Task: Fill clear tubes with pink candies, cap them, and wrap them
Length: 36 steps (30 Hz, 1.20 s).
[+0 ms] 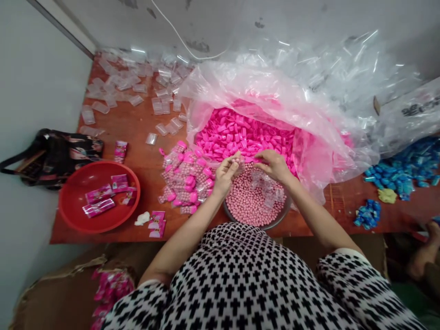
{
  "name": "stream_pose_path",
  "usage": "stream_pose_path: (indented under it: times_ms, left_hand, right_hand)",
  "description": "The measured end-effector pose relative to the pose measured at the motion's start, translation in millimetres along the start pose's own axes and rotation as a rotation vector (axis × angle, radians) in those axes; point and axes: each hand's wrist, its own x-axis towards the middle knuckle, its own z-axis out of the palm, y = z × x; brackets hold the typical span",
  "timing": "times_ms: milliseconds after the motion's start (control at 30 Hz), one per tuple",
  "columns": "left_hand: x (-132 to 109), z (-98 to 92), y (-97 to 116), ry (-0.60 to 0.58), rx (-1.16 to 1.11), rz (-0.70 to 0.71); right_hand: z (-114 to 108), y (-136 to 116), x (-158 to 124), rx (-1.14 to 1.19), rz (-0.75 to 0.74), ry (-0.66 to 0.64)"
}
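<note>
While poised over the metal bowl point(279, 218) of pink beads point(245, 205), grips a clear vial point(242, 164) in the curled left hand point(225, 173) and pinches a pink cap point(250, 159) at its mouth with the right hand point(275, 166). Holds both just before the plastic bag point(275, 91), beside a heap of filled vials point(185, 183).

Small packing wkshop: bagged pink caps point(240, 133), empty vials point(137, 87).

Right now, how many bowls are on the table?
2. A red bowl at the left holds pink packets. A metal bowl of pink balls sits at the near edge. Others may be hidden under the plastic bag.
</note>
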Motion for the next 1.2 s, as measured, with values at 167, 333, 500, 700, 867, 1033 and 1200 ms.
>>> stream_pose_path:
  times_ms: [167,333,500,700,867,1033,1200]
  left_hand:
    - [-15.4,8.6,-3.3,-0.093,0.08,-0.003]
    - [-36.6,4.3,-2.3,-0.162,0.227,0.0]
    - [-52.8,-1.5,2.1,-0.191,0.333,0.036]
    - [-63.4,-13.5,-4.6,-0.224,0.617,0.173]
    - [-68.4,-15.8,-4.7,-0.231,0.802,0.303]
    - [-69.8,-15.6,5.5,-0.25,0.873,0.42]
    - [-73.3,-15.5,11.0,-0.311,0.9,0.448]
  right_hand:
    - [13.7,-29.0,-28.6,0.493,0.119,0.004]
    - [11.5,-40.6,-44.3,0.698,0.184,-0.076]
    - [-7.7,-48.0,-54.6,0.291,0.032,-0.153]
    - [-7.7,-56.0,-66.0,0.265,0.043,0.089]
    - [-3.9,-75.9,-67.7,0.144,-0.193,0.063]
    - [-3.9,-80.4,-70.5,0.08,-0.297,0.054]
    - [-0.4,-81.7,-80.0,0.045,-0.34,0.044]
